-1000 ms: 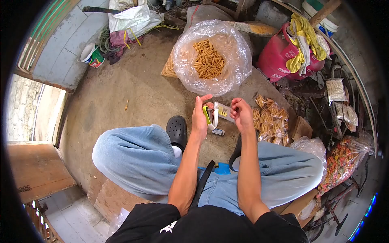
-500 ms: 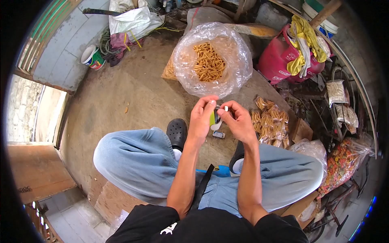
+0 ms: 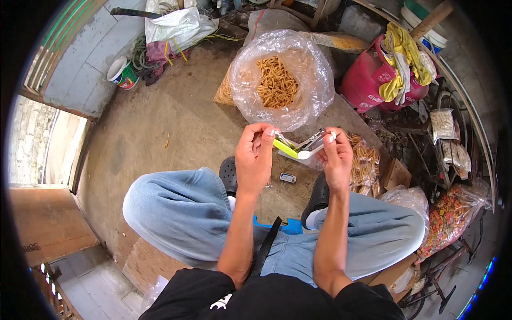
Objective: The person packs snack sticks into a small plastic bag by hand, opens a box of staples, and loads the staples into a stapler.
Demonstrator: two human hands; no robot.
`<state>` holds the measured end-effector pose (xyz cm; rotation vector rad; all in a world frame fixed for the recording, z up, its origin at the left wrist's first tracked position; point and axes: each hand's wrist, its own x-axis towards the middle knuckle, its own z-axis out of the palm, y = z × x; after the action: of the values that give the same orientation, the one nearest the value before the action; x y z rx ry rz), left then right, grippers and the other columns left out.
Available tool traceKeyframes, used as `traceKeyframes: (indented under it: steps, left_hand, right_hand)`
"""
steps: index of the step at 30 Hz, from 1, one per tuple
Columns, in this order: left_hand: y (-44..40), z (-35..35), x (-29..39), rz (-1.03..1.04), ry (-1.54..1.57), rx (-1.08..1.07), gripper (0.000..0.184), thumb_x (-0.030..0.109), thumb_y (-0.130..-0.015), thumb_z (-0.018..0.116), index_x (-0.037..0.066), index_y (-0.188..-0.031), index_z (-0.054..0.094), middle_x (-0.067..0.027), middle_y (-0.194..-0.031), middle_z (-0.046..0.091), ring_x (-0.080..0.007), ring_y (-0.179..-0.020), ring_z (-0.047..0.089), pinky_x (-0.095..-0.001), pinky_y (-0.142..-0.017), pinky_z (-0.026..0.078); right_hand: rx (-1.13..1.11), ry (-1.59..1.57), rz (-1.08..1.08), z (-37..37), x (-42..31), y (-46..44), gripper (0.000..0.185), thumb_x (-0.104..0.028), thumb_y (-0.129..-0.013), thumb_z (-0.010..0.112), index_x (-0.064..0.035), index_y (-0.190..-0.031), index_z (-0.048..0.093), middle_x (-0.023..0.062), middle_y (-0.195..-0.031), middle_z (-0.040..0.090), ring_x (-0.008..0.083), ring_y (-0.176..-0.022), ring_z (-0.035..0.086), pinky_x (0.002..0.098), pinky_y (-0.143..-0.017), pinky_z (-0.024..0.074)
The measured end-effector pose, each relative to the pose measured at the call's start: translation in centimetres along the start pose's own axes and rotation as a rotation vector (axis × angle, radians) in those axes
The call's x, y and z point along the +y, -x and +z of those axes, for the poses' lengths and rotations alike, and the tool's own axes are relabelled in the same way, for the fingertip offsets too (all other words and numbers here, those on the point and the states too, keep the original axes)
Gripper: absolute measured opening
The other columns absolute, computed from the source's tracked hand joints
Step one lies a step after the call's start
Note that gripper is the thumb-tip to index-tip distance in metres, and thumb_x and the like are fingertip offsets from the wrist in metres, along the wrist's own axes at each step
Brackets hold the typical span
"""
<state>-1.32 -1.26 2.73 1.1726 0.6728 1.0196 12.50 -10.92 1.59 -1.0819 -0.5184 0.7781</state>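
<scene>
My left hand (image 3: pixel 255 154) pinches the green arm of a stapler-like tool (image 3: pixel 286 149) between thumb and fingers. My right hand (image 3: pixel 337 157) grips the tool's white arm, so it hangs spread in a wide V with its white rounded joint (image 3: pixel 304 155) at the bottom. A thin metal part runs between the arms. Behind the tool a clear plastic piece shows partly, much of it hidden. On the floor below lies a small box (image 3: pixel 288 177) with a blue and white face.
A large clear bag (image 3: pixel 314 106) of brown snack sticks (image 3: pixel 277 82) stands ahead. Small filled packets (image 3: pixel 365 168) lie to the right. Beyond are pink cylinders (image 3: pixel 368 74) with a yellow cloth (image 3: pixel 397 48). A bag of colourful pieces (image 3: pixel 450 218) is at the far right.
My hands have moved apart, and the tool between them has opened from nearly folded into a wide V. A second ago, my right hand was beside the clear container near the tool.
</scene>
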Motion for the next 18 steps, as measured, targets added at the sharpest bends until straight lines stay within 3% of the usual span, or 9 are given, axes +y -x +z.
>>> traceKeyframes:
  steps: [4,8,10,13,16,18]
  left_hand:
    - [0.2,0.7,0.0,0.012,0.122,-0.1,0.016,0.011,-0.095,0.053,0.0,-0.107,0.053,-0.0071,-0.093,0.061,-0.0127,-0.087,0.059,-0.0256,-0.077,0.048]
    - [0.3,-0.1,0.6,0.03,0.08,-0.263,0.013,0.005,-0.092,0.047,-0.001,-0.094,0.059,-0.0088,-0.092,0.059,-0.0145,-0.087,0.057,-0.03,-0.082,0.046]
    - [0.2,-0.5,0.5,0.039,0.009,-0.331,0.016,0.004,-0.09,0.045,-0.001,-0.088,0.06,-0.0091,-0.091,0.058,-0.015,-0.087,0.056,-0.031,-0.082,0.045]
    - [0.1,-0.8,-0.5,0.047,0.12,-0.418,0.023,0.007,-0.089,0.044,-0.001,-0.077,0.061,-0.0085,-0.088,0.057,-0.0146,-0.087,0.055,-0.0308,-0.081,0.043]
    - [0.4,-0.4,0.1,0.004,0.195,-0.451,0.02,0.005,-0.09,0.046,-0.001,-0.078,0.061,-0.0082,-0.085,0.056,-0.0129,-0.078,0.054,-0.0281,-0.073,0.044]
    - [1.0,0.2,1.1,-0.176,0.042,-0.408,0.02,0.007,-0.089,0.057,0.0,-0.071,0.057,-0.0057,-0.076,0.055,-0.009,-0.066,0.05,-0.0237,-0.061,0.041]
  right_hand:
    - [0.024,-0.109,-0.05,-0.3,-0.1,-0.1,0.019,-0.026,-0.096,0.054,-0.0088,-0.103,0.054,-0.0079,-0.07,0.045,0.0016,-0.056,0.035,0.0192,-0.051,0.0281]
    - [0.123,-0.154,-0.042,0.2,-0.6,0.2,0.021,-0.028,-0.097,0.052,-0.0083,-0.102,0.054,-0.0079,-0.069,0.044,0.0016,-0.057,0.035,0.0192,-0.053,0.0292]
    - [0.137,-0.208,-0.058,-0.3,-0.5,0.1,0.022,-0.028,-0.098,0.049,-0.0067,-0.103,0.054,-0.0071,-0.067,0.038,0.0029,-0.058,0.034,0.0207,-0.052,0.0295]
    - [0.198,-0.339,-0.051,-0.7,-0.1,-0.1,0.026,-0.029,-0.098,0.048,-0.0043,-0.101,0.053,-0.0066,-0.066,0.035,0.0041,-0.057,0.034,0.0213,-0.052,0.0305]
    - [0.181,-0.365,-0.071,-0.8,-0.2,-0.2,0.028,-0.031,-0.098,0.048,-0.003,-0.1,0.052,-0.0059,-0.066,0.034,0.0052,-0.057,0.033,0.0223,-0.053,0.0319]
    - [0.186,-0.371,-0.061,-0.5,-0.1,-0.2,0.029,-0.031,-0.098,0.048,-0.0028,-0.1,0.052,-0.0056,-0.067,0.034,0.0055,-0.057,0.033,0.0227,-0.054,0.0323]
